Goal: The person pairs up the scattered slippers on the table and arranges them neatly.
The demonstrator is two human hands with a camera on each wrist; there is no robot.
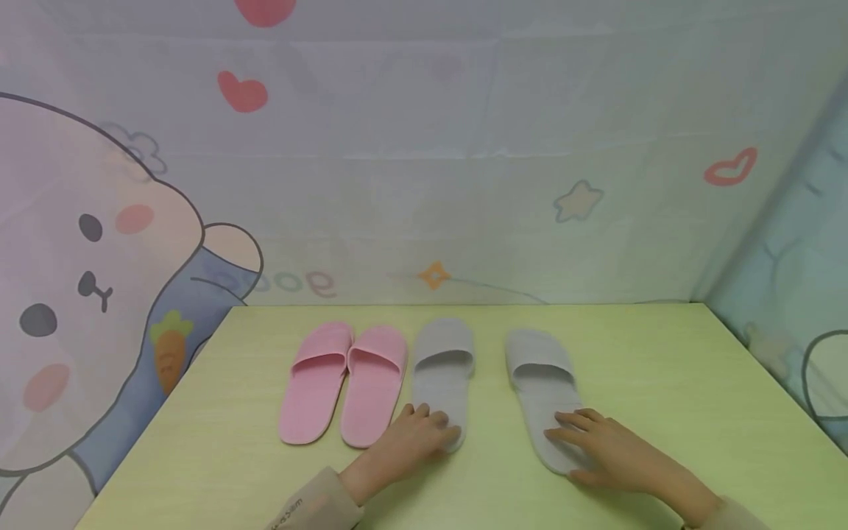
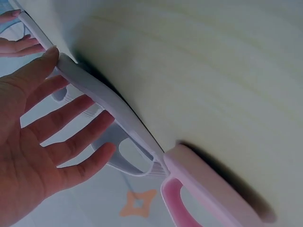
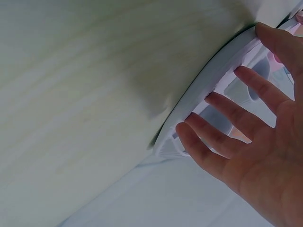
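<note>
Two grey slippers lie on the table, toes toward the back wall. My left hand (image 1: 412, 442) is at the heel of the left grey slipper (image 1: 444, 379), fingers spread over the sole and thumb right at the heel's edge in the left wrist view. On the other grey slipper (image 1: 542, 408), angled outward with its toe to the left, my right hand (image 1: 619, 454) rests near the heel. Its fingers (image 3: 239, 113) are spread and nearly straight, the thumb at the slipper's rim. A gap of bare tabletop separates the grey slippers.
A pair of pink slippers (image 1: 311, 405) stands side by side, left of the left grey slipper and close to it. The light yellow-green table (image 1: 662, 368) ends at a printed cloth backdrop (image 1: 424, 199) at the back, with another cloth along the right.
</note>
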